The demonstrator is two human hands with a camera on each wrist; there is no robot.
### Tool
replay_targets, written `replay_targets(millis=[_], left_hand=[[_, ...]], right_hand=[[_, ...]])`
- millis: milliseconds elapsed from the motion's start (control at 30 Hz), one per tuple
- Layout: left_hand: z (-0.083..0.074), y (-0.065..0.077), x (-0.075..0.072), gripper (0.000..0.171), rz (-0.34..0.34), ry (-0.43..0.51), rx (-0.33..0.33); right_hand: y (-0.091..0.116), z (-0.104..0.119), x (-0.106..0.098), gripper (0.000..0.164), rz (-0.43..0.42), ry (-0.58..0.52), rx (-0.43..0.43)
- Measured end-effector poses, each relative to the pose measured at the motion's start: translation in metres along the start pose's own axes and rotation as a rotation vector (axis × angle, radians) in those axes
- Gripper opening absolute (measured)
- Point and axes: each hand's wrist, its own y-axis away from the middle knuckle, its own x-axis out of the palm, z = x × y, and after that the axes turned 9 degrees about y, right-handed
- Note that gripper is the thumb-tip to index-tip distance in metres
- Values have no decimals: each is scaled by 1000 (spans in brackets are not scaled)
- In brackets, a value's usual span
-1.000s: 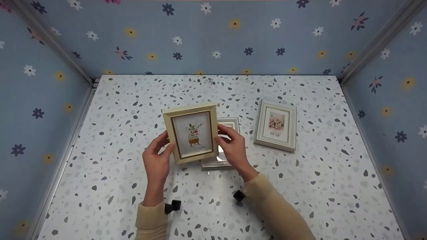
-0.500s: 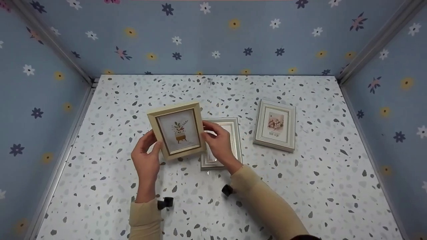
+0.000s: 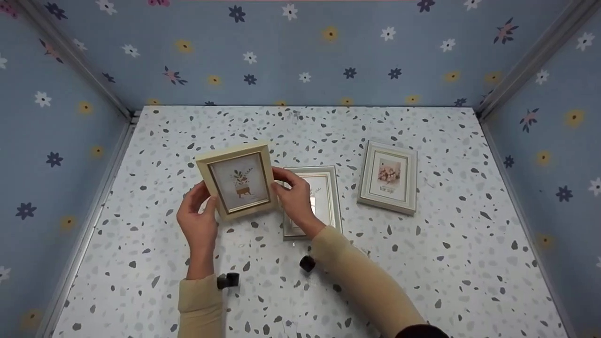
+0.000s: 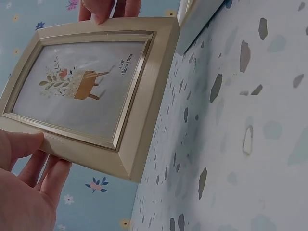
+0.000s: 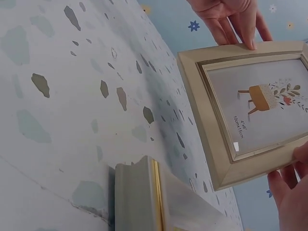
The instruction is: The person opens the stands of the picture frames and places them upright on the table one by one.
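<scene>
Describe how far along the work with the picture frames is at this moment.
Done: nothing clearly; two grey frames, one in the middle and one to the right, lie flat on the table. In hand: the left hand and right hand hold the cream frame by its sides, off the table. Left: setting it down.

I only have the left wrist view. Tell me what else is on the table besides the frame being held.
Observer: Two more frames lie flat: a grey frame just right of the held cream frame, and a white frame farther right.
Operator: Confirm which hands hold the cream one.
Observer: Both. The left hand grips its left edge, the right hand its right edge.
Operator: Say whether the right hand covers anything.
Observer: It hangs over the grey frame and hides part of it.
Operator: Report the white frame's picture.
Observer: It shows pinkish flowers; nothing touches that frame.
</scene>
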Motion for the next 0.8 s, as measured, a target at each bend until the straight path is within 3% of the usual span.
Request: replay_targets(millis=[133, 400, 800], left_hand=[[2, -2, -2, 39, -10, 8, -5], [11, -3, -6, 37, -30, 54, -17], [21, 1, -10, 37, -40, 49, -90]], right_hand=[[-2, -3, 5, 35, -9, 3, 9], [-9, -41, 21, 36, 18, 29, 50], [-5, -47, 21, 37, 79, 52, 78]])
